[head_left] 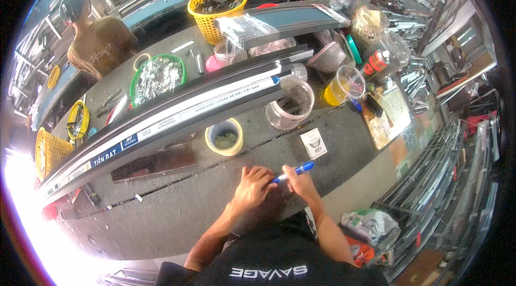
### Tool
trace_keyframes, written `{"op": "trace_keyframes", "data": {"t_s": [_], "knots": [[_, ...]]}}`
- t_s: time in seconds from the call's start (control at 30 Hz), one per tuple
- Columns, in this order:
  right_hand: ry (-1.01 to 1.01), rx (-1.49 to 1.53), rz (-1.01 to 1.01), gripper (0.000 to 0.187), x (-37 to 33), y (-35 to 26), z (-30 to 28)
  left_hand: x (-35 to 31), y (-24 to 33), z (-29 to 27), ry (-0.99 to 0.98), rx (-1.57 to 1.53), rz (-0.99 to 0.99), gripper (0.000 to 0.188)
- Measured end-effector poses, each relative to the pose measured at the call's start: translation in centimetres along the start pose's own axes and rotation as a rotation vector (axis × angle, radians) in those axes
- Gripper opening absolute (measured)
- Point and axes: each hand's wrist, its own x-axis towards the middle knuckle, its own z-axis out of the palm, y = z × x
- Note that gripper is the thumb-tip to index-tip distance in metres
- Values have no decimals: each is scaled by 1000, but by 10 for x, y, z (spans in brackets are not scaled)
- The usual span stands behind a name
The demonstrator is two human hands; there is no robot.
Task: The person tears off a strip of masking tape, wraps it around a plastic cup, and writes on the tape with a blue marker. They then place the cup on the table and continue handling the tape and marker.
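Near the front edge of the dark workbench point(177, 216), both my hands are at a blue and white marker pen point(305, 168). My right hand point(301, 183) closes round its middle, with one blue end sticking out to the right. My left hand point(253, 184) has its fingers curled at the pen's left end, where a bit of blue shows; its grip is partly hidden. Just beyond lies a small white printed packet point(314, 143). A roll of yellowish tape point(239, 146) rests further left, beside a clear plastic jar point(279, 116) with dark small parts inside.
Long dark profiles point(161, 109) with a white labelled strip cross the bench diagonally. Behind them stand a green basin point(180, 84) of metal pieces and a yellow basket point(200, 24). A cup of orange liquid point(334, 94) and a spray can point(376, 62) stand right. Another person point(97, 39) faces away.
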Motion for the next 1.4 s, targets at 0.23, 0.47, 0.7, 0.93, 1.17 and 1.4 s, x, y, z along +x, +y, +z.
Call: {"op": "trace_keyframes", "data": {"t_s": [0.23,0.47,0.7,0.93,1.17,1.4], "knots": [[-84,58,-53,37,-6,2,-9,-2,1,7,52,19,75,25],[-121,31,-183,33,-5,8,-15,-9,-1,7,124,-55,157,24],[-91,56,-233,41,1,13,-15,-14,4,8,130,3,107,25],[7,169,-203,50,1,19,-12,-15,2,10,172,94,189,21],[-29,225,-181,42,2,23,-14,-14,1,13,217,47,207,23],[-178,202,-247,36,0,21,-22,-13,-3,17,157,77,185,29]]}}
